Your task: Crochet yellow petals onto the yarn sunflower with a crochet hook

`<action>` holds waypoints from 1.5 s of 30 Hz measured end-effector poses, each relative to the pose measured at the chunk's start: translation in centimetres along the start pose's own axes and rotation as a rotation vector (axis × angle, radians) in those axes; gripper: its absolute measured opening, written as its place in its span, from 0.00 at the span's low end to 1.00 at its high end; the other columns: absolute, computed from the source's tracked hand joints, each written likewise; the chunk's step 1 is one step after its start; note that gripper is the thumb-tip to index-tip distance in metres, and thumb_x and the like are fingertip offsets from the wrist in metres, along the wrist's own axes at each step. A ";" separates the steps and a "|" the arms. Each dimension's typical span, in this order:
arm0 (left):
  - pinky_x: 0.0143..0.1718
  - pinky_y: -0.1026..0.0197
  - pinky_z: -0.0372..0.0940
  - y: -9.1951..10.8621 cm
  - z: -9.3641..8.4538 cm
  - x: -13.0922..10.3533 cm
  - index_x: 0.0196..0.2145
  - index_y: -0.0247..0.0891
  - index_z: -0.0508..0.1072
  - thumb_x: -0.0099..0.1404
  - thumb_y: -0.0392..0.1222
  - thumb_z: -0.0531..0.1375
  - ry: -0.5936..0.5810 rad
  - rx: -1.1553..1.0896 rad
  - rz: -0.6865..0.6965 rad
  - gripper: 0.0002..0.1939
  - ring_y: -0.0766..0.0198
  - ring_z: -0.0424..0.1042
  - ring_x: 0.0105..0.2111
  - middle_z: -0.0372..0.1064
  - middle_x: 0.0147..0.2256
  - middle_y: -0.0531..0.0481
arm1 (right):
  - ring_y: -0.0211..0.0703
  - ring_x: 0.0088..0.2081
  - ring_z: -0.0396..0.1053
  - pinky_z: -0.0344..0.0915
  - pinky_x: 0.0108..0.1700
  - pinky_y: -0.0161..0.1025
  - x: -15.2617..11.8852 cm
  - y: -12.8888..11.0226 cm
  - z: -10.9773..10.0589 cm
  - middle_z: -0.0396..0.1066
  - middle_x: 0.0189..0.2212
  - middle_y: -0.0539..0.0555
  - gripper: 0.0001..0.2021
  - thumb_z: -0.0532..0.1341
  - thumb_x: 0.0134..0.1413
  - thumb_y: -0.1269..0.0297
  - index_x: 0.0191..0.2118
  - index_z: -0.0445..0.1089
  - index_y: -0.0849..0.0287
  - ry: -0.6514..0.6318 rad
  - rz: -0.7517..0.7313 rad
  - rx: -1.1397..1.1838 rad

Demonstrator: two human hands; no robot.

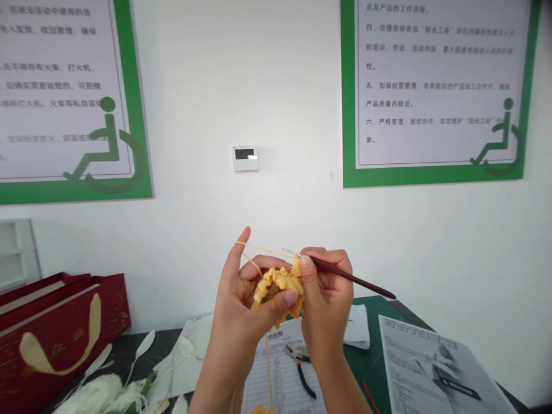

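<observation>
A ruffled piece of yellow crochet [282, 280] is held up between both hands above the table. My left hand [241, 293] pinches it with the thumb across its front, and the raised index finger carries a strand of yellow yarn [269, 250]. My right hand [330, 282] grips a crochet hook [353, 276] with a dark red handle, its thin metal tip pointing left at the top edge of the piece. Those right fingers also touch the work's upper right side. Yarn runs down from the piece to a yellow bundle [261, 410] at the bottom edge, mostly out of view.
Pliers [302, 371] lie on a printed sheet [259, 385] below the hands. A green cutting mat [360, 368] and another printed page [440, 368] are at right. To the left stand a dark red gift bag [64, 339] and white crocheted flower pieces [97, 395]. A white wall rises behind.
</observation>
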State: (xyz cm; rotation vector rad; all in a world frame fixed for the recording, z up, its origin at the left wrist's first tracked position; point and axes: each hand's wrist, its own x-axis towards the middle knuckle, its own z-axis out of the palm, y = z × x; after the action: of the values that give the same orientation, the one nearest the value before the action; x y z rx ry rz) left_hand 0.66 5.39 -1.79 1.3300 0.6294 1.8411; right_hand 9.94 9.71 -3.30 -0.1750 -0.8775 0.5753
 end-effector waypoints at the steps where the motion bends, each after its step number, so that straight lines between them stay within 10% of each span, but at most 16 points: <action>1: 0.32 0.66 0.73 0.1 0.1 0.0 0.73 0.52 0.56 0.50 0.32 0.79 0.006 -0.012 0.001 0.60 0.64 0.77 0.31 0.81 0.37 0.55 | 0.38 0.34 0.74 0.72 0.38 0.36 0.0 0.0 0.0 0.74 0.32 0.48 0.10 0.71 0.61 0.60 0.35 0.70 0.53 0.000 0.013 0.019; 13: 0.33 0.62 0.75 1.8 -1.1 -0.6 0.77 0.62 0.37 0.58 0.29 0.75 -0.084 0.015 0.048 0.66 0.63 0.77 0.29 0.81 0.33 0.55 | 0.38 0.37 0.73 0.68 0.40 0.37 1.9 -0.4 -1.9 0.74 0.34 0.48 0.05 0.68 0.65 0.64 0.38 0.71 0.53 -0.518 0.128 0.166; 21: 0.30 0.64 0.73 2.0 0.5 -1.2 0.76 0.52 0.44 0.56 0.26 0.74 -0.026 -0.043 0.005 0.62 0.65 0.75 0.26 0.80 0.31 0.56 | 0.43 0.39 0.72 0.69 0.42 0.43 1.9 -1.7 -3.0 0.77 0.39 0.52 0.16 0.64 0.60 0.82 0.45 0.76 0.52 -0.548 -0.654 -0.367; 25: 0.35 0.61 0.75 2.0 0.1 -0.8 0.74 0.35 0.53 0.48 0.27 0.78 -0.066 -0.254 -0.151 0.61 0.62 0.77 0.29 0.80 0.31 0.53 | 0.42 0.37 0.73 0.71 0.39 0.41 0.9 -0.8 -1.5 0.76 0.35 0.50 0.06 0.68 0.63 0.70 0.40 0.77 0.50 -0.364 -0.220 0.123; 30: 0.29 0.63 0.72 1.6 -0.9 -0.5 0.76 0.55 0.48 0.52 0.26 0.77 -0.175 -0.226 -0.052 0.65 0.64 0.75 0.26 0.80 0.31 0.55 | 0.40 0.36 0.74 0.72 0.41 0.38 1.0 -1.2 -1.2 0.78 0.35 0.50 0.06 0.73 0.59 0.60 0.36 0.77 0.53 -0.484 0.331 0.431; 37: 0.26 0.65 0.69 1.2 -0.4 -0.6 0.70 0.48 0.68 0.65 0.60 0.69 -0.076 -0.287 -0.093 0.40 0.64 0.70 0.25 0.73 0.28 0.53 | 0.37 0.35 0.75 0.72 0.42 0.37 0.8 -1.5 -1.4 0.80 0.35 0.49 0.03 0.71 0.62 0.65 0.38 0.77 0.53 -0.535 0.323 0.478; 40: 0.28 0.64 0.70 1.7 -0.1 -0.8 0.68 0.46 0.71 0.70 0.48 0.67 0.025 -0.281 -0.182 0.31 0.64 0.72 0.25 0.72 0.28 0.54 | 0.37 0.33 0.75 0.72 0.39 0.37 0.5 -1.5 -0.9 0.79 0.36 0.50 0.03 0.71 0.62 0.67 0.38 0.78 0.53 -0.513 0.278 0.474; 45: 0.31 0.64 0.70 2.3 -0.2 -0.8 0.73 0.45 0.59 0.59 0.28 0.69 -0.101 -0.352 -0.205 0.48 0.65 0.72 0.26 0.75 0.29 0.53 | 0.39 0.36 0.75 0.72 0.38 0.37 0.4 -1.5 -0.6 0.78 0.33 0.50 0.03 0.71 0.61 0.69 0.37 0.79 0.53 -0.478 0.181 0.432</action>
State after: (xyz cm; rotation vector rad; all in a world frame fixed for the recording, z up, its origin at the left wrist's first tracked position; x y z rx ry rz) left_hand -0.02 3.40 -0.63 1.0754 0.3525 1.6185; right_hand 11.13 8.72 -2.86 0.2908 -1.1799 0.9851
